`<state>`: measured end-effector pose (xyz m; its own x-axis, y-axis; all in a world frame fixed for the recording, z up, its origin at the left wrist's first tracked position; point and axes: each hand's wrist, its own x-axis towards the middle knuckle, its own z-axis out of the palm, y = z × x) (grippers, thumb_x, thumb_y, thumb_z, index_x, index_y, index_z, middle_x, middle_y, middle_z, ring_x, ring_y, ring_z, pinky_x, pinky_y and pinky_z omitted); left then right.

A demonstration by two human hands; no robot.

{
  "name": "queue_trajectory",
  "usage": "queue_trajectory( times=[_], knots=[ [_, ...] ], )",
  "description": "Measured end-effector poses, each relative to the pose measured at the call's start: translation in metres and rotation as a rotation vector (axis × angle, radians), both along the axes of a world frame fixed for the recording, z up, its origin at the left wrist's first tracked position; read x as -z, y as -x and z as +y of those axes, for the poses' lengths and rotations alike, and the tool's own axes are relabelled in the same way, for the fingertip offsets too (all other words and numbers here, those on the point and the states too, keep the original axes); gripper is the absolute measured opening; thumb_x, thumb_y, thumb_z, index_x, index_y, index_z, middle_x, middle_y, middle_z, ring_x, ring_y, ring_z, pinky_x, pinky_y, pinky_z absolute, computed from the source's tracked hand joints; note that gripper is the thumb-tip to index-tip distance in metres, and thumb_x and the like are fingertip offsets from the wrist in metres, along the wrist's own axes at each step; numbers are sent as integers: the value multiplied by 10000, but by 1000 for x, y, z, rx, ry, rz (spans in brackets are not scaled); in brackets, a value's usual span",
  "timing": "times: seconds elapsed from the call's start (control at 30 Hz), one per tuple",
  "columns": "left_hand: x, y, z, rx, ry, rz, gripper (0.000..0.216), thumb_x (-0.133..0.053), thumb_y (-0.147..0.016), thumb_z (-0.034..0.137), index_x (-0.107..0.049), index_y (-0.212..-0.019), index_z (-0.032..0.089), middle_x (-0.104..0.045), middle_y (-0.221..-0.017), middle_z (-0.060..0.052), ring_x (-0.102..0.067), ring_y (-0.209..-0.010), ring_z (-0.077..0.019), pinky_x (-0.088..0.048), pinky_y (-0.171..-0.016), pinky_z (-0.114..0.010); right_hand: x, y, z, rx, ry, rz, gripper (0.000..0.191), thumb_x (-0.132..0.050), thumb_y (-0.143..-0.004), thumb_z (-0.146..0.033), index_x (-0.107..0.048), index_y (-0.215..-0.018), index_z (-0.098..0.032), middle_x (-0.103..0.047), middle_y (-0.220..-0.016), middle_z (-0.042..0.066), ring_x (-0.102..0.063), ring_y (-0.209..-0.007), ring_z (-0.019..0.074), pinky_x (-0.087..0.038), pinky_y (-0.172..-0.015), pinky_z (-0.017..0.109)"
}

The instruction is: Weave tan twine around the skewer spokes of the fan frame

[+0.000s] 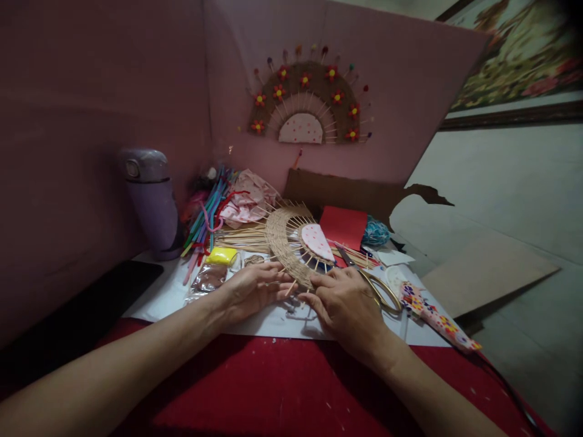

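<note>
A half-round twine-woven fan [279,240] with thin wooden sticks poking out of its rim is held between my hands, slightly above the white sheet. Its flat centre is a white half-circle with pink dots [317,242]. My left hand [257,288] supports the fan's lower left edge, the fingers curled under the sticks. With thumb and fingers closed, my right hand [344,303] grips the lower end of the woven band. Gold-handled scissors [380,291] lie just beyond my right hand. Bits of grey string [300,312] rest below the fan.
A purple bottle [152,209], coloured pipe cleaners [212,206], dotted cloth [249,197], bamboo sticks [241,239], yellow clay packet [221,255], red card [344,226] and blue yarn [377,231] surround the work. At right lies a flower-patterned glue gun [437,318]. A finished-looking flowered fan [305,91] hangs on the pink board.
</note>
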<state>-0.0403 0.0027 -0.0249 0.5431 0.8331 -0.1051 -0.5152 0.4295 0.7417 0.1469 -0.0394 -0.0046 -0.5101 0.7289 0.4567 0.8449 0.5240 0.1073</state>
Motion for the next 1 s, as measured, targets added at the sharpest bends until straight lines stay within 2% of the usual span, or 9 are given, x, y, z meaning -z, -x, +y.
queue_trajectory(
  times=[0.1,0.23,0.33,0.57,0.83,1.0],
  knots=[
    [3,-1,-2,15,18,6,286,-639,-694,23,-524,-934,128,-630,-907,-104,-629,-866,-194,-448,-840,-337,0,-1,0,10,-48,128,351,-415,-907,-331,-617,-669,-171,-635,-717,56,-532,-708,179,-345,-695,345],
    [3,-3,-8,59,24,23,287,-643,-668,-6,-526,-910,94,-621,-918,-124,-627,-878,-197,-430,-856,-321,5,2,0,19,-20,302,244,-413,-899,-261,-616,-803,-166,-610,-834,73,-536,-766,171,-379,-700,313],
    [3,-4,-11,80,-12,18,271,-642,-656,-23,-540,-883,85,-618,-898,-113,-620,-872,-185,-426,-825,-288,10,3,2,-6,67,309,176,-451,-862,-192,-623,-897,-184,-587,-879,63,-532,-793,167,-397,-715,305],
    [7,-6,-13,7,-32,42,235,-652,-628,-32,-552,-803,91,-610,-883,-100,-612,-855,-173,-400,-869,-310,14,5,2,-18,123,309,182,-472,-810,-137,-622,-890,-201,-557,-862,48,-515,-788,164,-405,-706,303],
    [4,-10,-18,-106,-42,100,220,-638,-582,-50,-543,-707,103,-570,-750,-35,-581,-711,-127,-408,-727,-267,14,8,-1,-67,156,322,162,-470,-829,-150,-612,-888,-201,-554,-875,50,-513,-802,166,-413,-722,315],
    [3,-11,-19,-101,-72,100,184,-651,-600,-9,-560,-711,106,-574,-725,-33,-550,-669,-113,-386,-673,-260,14,9,-1,-72,128,355,152,-450,-859,-176,-594,-905,-176,-568,-883,60,-523,-833,173,-415,-753,328]
  ],
)
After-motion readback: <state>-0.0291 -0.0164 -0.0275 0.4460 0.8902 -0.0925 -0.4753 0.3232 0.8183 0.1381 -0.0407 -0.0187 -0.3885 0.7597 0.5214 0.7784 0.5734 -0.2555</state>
